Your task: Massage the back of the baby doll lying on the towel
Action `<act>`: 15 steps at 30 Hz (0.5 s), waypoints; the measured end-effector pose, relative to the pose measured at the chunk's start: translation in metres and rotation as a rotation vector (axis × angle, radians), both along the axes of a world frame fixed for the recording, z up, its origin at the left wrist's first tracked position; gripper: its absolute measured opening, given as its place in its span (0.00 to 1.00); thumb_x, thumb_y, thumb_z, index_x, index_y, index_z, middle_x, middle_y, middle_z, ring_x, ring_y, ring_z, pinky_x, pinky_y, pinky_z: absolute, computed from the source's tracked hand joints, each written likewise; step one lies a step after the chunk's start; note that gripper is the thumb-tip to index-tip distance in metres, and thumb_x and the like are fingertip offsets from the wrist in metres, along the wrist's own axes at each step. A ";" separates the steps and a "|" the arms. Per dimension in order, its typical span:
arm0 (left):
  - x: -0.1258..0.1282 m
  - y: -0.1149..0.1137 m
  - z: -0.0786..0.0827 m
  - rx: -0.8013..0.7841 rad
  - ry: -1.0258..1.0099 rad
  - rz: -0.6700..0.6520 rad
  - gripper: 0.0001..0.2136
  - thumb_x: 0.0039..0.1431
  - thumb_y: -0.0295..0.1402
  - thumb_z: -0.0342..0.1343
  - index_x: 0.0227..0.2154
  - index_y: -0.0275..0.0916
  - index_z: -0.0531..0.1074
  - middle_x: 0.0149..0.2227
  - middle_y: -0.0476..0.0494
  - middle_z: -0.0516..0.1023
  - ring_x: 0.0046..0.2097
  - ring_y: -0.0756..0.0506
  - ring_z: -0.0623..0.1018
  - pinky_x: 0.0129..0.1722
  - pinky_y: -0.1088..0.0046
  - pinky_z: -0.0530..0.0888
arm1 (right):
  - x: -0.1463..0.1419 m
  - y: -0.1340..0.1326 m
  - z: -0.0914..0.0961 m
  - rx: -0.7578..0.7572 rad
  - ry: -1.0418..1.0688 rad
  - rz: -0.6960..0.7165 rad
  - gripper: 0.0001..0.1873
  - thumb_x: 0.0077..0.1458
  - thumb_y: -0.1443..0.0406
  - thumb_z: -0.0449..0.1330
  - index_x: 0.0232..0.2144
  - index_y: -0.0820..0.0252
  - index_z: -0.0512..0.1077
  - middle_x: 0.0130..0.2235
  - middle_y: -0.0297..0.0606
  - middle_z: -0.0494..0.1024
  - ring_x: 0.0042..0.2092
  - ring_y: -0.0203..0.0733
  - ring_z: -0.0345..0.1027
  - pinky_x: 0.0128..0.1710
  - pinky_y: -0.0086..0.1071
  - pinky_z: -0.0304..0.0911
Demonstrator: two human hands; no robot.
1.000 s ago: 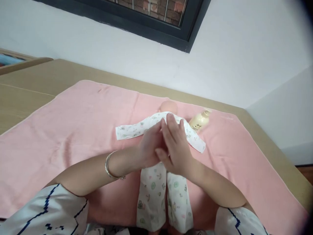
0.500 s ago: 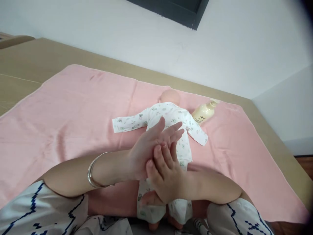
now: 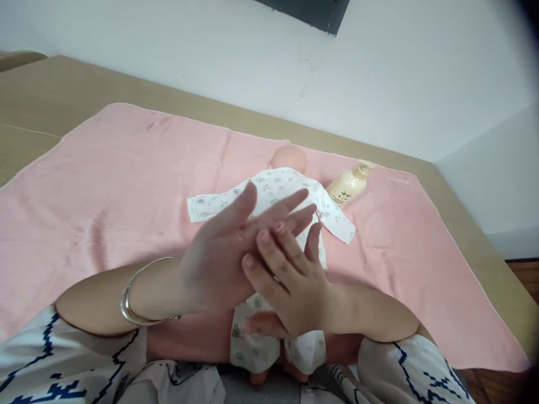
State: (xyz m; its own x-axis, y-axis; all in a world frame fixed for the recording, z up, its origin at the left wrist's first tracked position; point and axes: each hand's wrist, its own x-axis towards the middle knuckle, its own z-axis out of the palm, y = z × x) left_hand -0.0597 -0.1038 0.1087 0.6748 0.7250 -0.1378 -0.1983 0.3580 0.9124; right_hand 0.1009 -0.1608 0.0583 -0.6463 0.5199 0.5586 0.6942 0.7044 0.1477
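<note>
My left hand [image 3: 223,252] is open, palm turned up and fingers pointing to the right. Across its fingers lies my right hand [image 3: 295,286], palm down with fingers stretched and slightly spread, touching the left palm. Neither hand grips anything. Under them a baby doll [image 3: 286,179] in white printed clothes is stretched out, head away from me and feet toward me. My hands hide much of its trunk, and its face does not show. Near the doll's shoulder on the right, a cream-coloured pump bottle [image 3: 348,185] lies tilted on its side.
A pink blanket [image 3: 138,168] with some creases spreads beneath the doll, over a wooden surface [image 3: 105,84]. Behind rises a white wall [image 3: 379,78] with a dark panel [image 3: 320,14] at the top. On my left wrist are thin silver bangles [image 3: 126,303].
My left hand has slid to the left against the right hand, its thumb further out. My right hand stays in nearly the same place. The whole view has shifted slightly.
</note>
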 end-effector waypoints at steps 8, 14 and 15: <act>-0.004 0.000 0.008 -0.116 0.000 -0.075 0.37 0.65 0.64 0.25 0.63 0.54 0.67 0.59 0.45 0.77 0.62 0.35 0.75 0.52 0.51 0.79 | 0.008 -0.003 0.005 -0.092 0.033 0.000 0.40 0.61 0.40 0.50 0.70 0.44 0.54 0.69 0.28 0.64 0.76 0.51 0.23 0.73 0.60 0.19; -0.007 0.004 0.009 -0.199 -0.115 -0.090 0.38 0.64 0.64 0.22 0.63 0.57 0.65 0.62 0.49 0.74 0.65 0.37 0.72 0.58 0.49 0.75 | 0.010 -0.008 -0.004 -0.109 -0.015 0.094 0.41 0.60 0.37 0.49 0.71 0.41 0.52 0.70 0.25 0.63 0.76 0.52 0.29 0.74 0.61 0.24; -0.004 0.001 0.005 -0.190 -0.074 -0.088 0.37 0.63 0.65 0.24 0.63 0.58 0.66 0.61 0.50 0.75 0.65 0.36 0.71 0.60 0.48 0.74 | 0.010 -0.010 -0.007 -0.133 -0.033 0.114 0.42 0.59 0.37 0.49 0.70 0.39 0.52 0.69 0.24 0.63 0.76 0.50 0.30 0.75 0.59 0.28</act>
